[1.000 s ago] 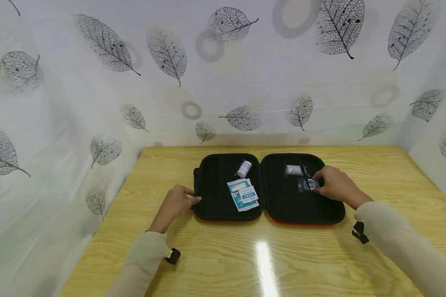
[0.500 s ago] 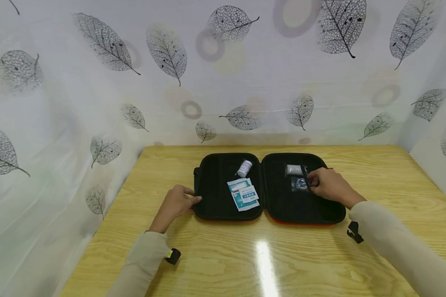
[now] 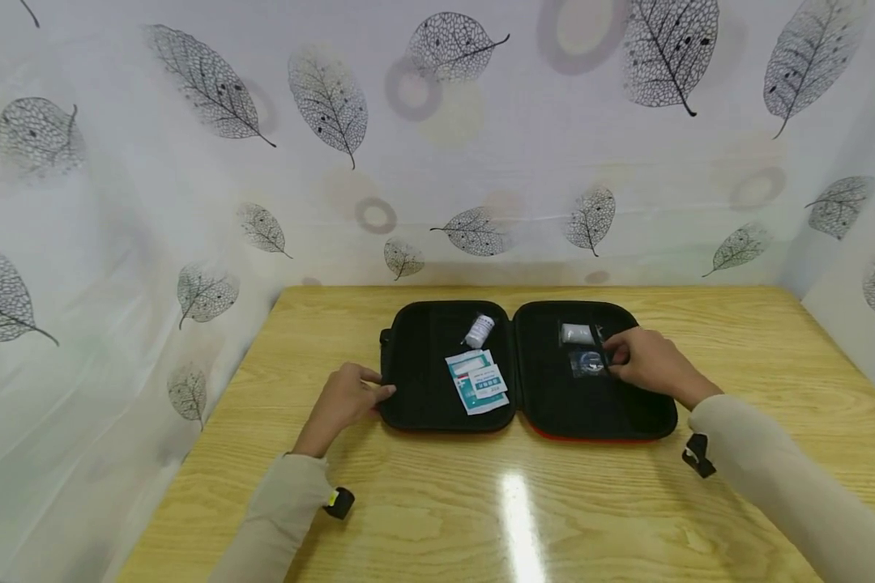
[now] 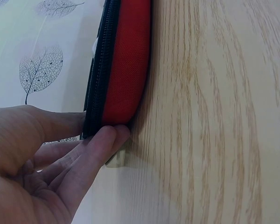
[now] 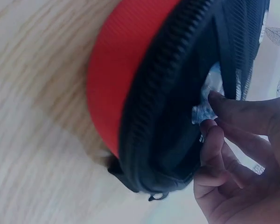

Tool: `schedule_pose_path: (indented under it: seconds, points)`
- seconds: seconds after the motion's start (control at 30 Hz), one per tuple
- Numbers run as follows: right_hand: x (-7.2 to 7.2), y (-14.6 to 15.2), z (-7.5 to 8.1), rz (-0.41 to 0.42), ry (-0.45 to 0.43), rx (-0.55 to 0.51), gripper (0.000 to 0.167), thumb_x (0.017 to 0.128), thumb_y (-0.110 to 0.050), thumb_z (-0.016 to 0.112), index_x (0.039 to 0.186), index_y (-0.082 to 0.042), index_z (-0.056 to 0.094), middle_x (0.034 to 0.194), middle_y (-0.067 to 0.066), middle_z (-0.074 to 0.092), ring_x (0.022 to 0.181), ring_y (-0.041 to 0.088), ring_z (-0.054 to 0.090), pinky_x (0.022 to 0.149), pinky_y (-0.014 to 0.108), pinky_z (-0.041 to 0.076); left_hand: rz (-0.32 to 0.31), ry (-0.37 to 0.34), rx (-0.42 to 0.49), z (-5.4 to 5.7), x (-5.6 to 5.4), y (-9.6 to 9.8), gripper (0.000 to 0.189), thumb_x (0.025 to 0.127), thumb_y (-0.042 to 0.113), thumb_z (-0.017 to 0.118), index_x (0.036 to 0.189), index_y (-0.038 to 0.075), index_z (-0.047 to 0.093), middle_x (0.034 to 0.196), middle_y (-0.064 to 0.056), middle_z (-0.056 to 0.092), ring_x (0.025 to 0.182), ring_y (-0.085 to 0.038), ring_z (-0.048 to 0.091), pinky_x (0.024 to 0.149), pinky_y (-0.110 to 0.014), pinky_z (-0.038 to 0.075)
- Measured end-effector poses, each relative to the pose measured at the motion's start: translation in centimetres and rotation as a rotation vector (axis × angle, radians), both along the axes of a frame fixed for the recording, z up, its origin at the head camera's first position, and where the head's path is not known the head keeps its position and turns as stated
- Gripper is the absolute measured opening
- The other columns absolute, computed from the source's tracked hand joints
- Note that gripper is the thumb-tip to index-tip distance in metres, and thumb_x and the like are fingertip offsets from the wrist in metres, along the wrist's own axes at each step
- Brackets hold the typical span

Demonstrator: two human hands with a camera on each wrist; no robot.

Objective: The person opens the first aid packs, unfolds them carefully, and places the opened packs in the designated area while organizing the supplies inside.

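Note:
An open zip case (image 3: 445,409), black inside and red outside, lies flat on the table. My left hand (image 3: 346,398) grips its left edge, thumb on the black rim and fingers under the red shell (image 4: 128,60), as the left wrist view shows. Over the right half, my right hand (image 3: 652,364) pinches the end of a small clear plastic packet (image 3: 587,363). A black elastic strap (image 5: 226,51) crosses over this packet. What the packet contains is too blurred to tell. Just above it lies a wrapped white roll (image 3: 576,334), partly behind the strap.
In the left half of the case are a small white wrapped roll (image 3: 479,331) and several teal-and-white sachets (image 3: 477,382), overlapping. The wooden table (image 3: 423,502) reaches back to a leaf-patterned curtain (image 3: 496,146).
The clear packet has slid left under the strap, and my right hand has shifted slightly left with it. My left hand stays at the case's edge.

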State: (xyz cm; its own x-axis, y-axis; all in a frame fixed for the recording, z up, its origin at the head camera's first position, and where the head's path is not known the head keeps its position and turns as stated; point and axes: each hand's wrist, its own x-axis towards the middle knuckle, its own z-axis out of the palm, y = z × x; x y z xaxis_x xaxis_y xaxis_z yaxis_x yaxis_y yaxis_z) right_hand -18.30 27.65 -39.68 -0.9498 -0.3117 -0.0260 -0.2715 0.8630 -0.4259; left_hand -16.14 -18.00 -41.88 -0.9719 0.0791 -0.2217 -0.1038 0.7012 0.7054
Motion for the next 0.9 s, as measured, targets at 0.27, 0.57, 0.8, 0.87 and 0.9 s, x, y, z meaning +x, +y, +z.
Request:
schedule_pose_path:
  seconds: [0.27, 0.57, 0.8, 0.87, 0.9]
  points:
    - [-0.5, 0.1, 1.3, 0.0, 0.017, -0.022, 0.029, 0.087, -0.008, 0.075, 0.11, 0.009, 0.072, 0.083, 0.008, 0.069, 0.071, 0.022, 0.064, 0.061, 0.042, 0.052, -0.001, 0.001, -0.002, 0.0, 0.0, 0.0, 0.043, 0.095, 0.021, 0.074, 0.126, -0.007, 0.067, 0.097, -0.017, 0.076, 0.064, -0.019, 0.073, 0.071, -0.038, 0.061]
    - [-1.3, -3.1, 2.3, 0.026, 0.051, -0.046, 0.032, 0.088, -0.011, 0.077, 0.112, 0.009, 0.071, 0.094, 0.017, 0.071, 0.08, 0.029, 0.067, 0.069, 0.049, 0.055, 0.003, -0.01, -0.007, 0.1, 0.0, -0.1, 0.043, 0.095, 0.022, 0.074, 0.126, -0.007, 0.067, 0.097, -0.017, 0.076, 0.064, -0.019, 0.073, 0.071, -0.038, 0.061]
    - [-1.8, -6.5, 2.2, 0.032, 0.03, -0.048, 0.036, 0.09, -0.018, 0.077, 0.117, 0.005, 0.071, 0.108, 0.019, 0.071, 0.091, 0.033, 0.069, 0.078, 0.052, 0.056, -0.002, -0.01, -0.009, 0.1, -0.1, -0.1, 0.043, 0.095, 0.022, 0.074, 0.126, -0.008, 0.067, 0.094, -0.016, 0.076, 0.064, -0.019, 0.073, 0.074, -0.039, 0.061]
    - [-2.1, -7.4, 2.1, 0.034, 0.026, -0.052, 0.039, 0.09, -0.02, 0.078, 0.12, 0.005, 0.07, 0.114, 0.021, 0.07, 0.098, 0.036, 0.068, 0.084, 0.055, 0.055, -0.003, -0.008, -0.013, 0.0, -0.1, -0.1, 0.043, 0.094, 0.022, 0.074, 0.125, -0.007, 0.067, 0.093, -0.015, 0.076, 0.063, -0.019, 0.073, 0.075, -0.039, 0.061]
    - [-2.3, -7.9, 2.0, 0.034, 0.024, -0.056, 0.041, 0.09, -0.021, 0.078, 0.121, 0.005, 0.069, 0.117, 0.022, 0.069, 0.102, 0.038, 0.067, 0.087, 0.056, 0.054, -0.003, -0.007, -0.012, 0.0, -0.1, 0.0, 0.043, 0.094, 0.022, 0.074, 0.125, -0.007, 0.067, 0.092, -0.015, 0.076, 0.063, -0.019, 0.073, 0.075, -0.04, 0.061]
